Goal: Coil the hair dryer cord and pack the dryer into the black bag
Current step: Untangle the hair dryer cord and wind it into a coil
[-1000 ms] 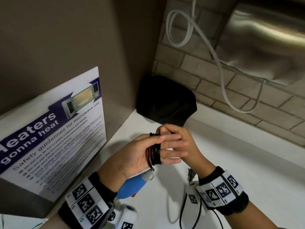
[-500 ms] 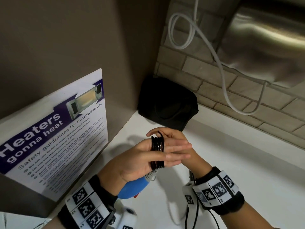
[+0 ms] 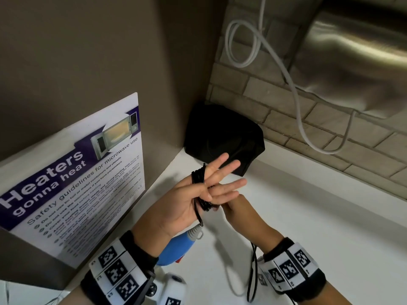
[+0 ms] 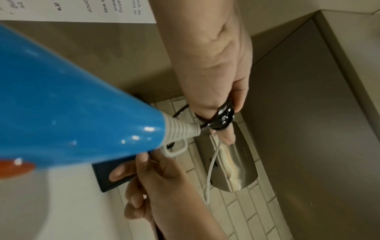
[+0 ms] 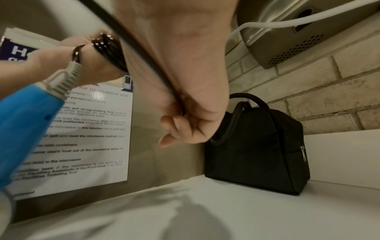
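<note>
My left hand is raised over the white counter with its fingers straight. Several loops of the black cord are wound round them, and the thumb presses on the coil. My right hand is just under the left fingers and mostly hidden by them. In the right wrist view it pinches the loose run of cord. The blue hair dryer sits below my left wrist, its grey cord sleeve pointing at the coil. The black bag stands upright in the corner, its zip closed.
A microwave safety poster leans on the left wall. On the brick wall at the back, a white cable loops down from a steel unit. Slack black cord hangs by my right wrist above the counter.
My left fingers have tilted up and spread. My right hand has dropped from the top of the coil to below the left hand, carrying the cord round.
</note>
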`<act>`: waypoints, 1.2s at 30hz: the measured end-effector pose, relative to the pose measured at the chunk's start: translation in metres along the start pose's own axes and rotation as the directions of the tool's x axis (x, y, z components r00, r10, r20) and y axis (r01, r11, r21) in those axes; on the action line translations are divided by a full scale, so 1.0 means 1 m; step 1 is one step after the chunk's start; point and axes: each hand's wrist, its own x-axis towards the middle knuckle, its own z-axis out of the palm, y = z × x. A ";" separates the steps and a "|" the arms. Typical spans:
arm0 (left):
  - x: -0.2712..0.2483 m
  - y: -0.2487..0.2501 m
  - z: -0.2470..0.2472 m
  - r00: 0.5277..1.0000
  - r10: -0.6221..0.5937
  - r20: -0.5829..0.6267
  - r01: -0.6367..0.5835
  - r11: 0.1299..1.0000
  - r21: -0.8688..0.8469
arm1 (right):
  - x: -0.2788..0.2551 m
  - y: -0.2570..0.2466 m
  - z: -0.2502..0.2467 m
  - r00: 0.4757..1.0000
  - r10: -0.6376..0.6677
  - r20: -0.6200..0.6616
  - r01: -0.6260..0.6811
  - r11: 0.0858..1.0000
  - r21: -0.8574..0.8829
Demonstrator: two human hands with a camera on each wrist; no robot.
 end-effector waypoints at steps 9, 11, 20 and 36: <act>0.009 -0.006 -0.022 0.955 0.148 -0.255 -0.166 0.985 -0.048 | -0.029 -0.006 -0.005 0.998 -0.060 -0.008 0.056 0.973 -0.225; 0.011 -0.007 -0.025 0.938 0.167 -0.303 -0.186 0.982 -0.035 | -0.039 -0.014 -0.012 0.997 -0.068 -0.027 0.060 0.971 -0.230; 0.016 -0.015 -0.023 0.867 0.119 -0.485 -0.046 0.986 0.160 | -0.064 -0.040 -0.037 0.985 -0.168 -0.045 0.147 0.942 -0.303; -0.005 0.007 0.006 0.993 -0.116 -0.035 0.120 0.981 0.150 | 0.001 -0.064 -0.080 0.853 -0.361 -0.378 0.329 0.933 -0.148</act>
